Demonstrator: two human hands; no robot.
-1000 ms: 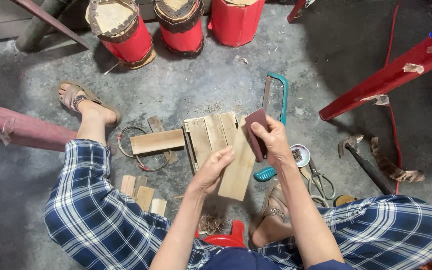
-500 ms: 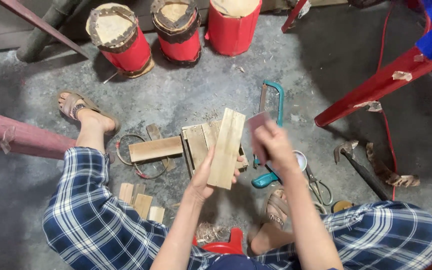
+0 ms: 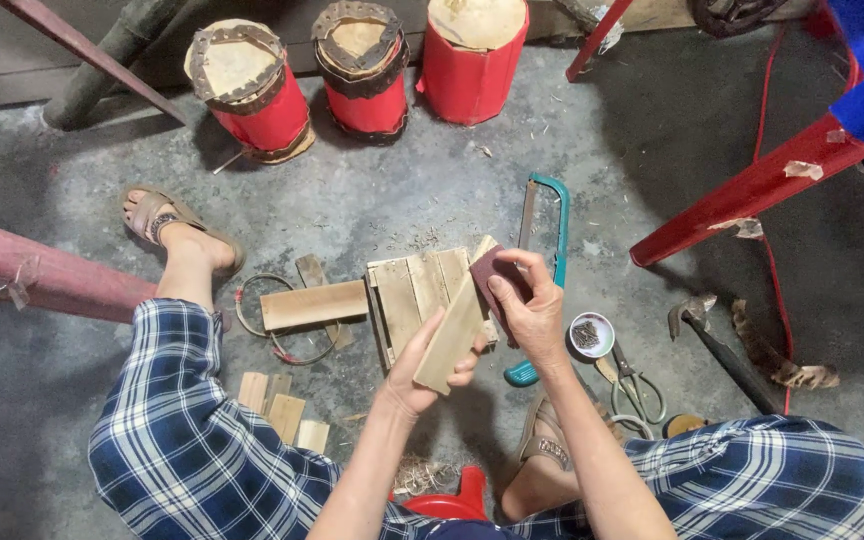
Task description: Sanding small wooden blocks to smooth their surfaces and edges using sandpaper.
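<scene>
Left hand (image 3: 422,375) grips wood slat (image 3: 455,328); right hand (image 3: 532,305) presses maroon sanding pad (image 3: 490,275).

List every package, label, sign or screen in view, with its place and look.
No package, label, sign or screen shows.
Nearest to a container: small round white dish of dark nails, on the floor right of the right hand.
Three red drums with tan tops stand along the top edge.

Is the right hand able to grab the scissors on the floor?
Probably not straight away: the right hand is holding a dark red sanding block. The scissors lie close beside it on the floor, uncovered.
</scene>
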